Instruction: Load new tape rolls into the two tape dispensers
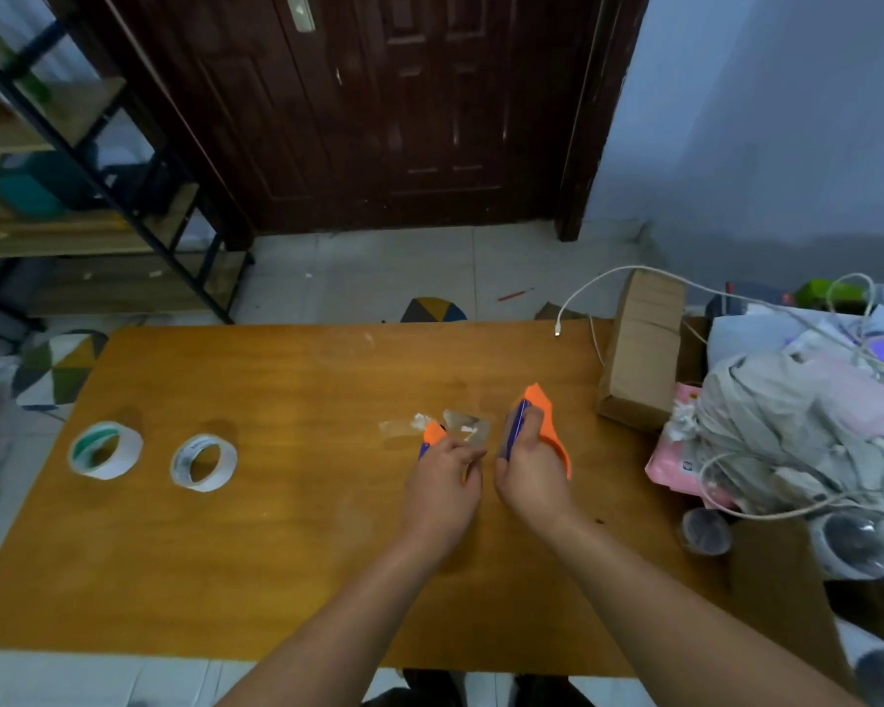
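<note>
Two tape dispensers, both orange and blue, are held above a wooden table [276, 553], one in each hand. The left dispenser [432, 435] is gripped by the left hand [442, 482] with the fingers curled round it. Most of it is hidden under the hand, and only an orange tip and a blue edge can be seen. The right dispenser [544, 421] is gripped by the right hand [529, 477], fingers wrapped round its blue body, with the orange part standing out beyond the knuckles. Whether either dispenser touches the table cannot be told.

A few crumpled scraps of clear tape [463, 426] are seen between the two dispensers, just beyond the fingertips.

Two tape rolls are standing on the table, well apart from the hands on the person's left. One is a roll with a green inside [123, 464], and just beside it is a second, white roll [224, 472]. Neither is touched.

One cardboard box [644, 349] is placed at the table's right edge, near a white cable [588, 285] and a pile of cloth and bags [787, 426].
</note>
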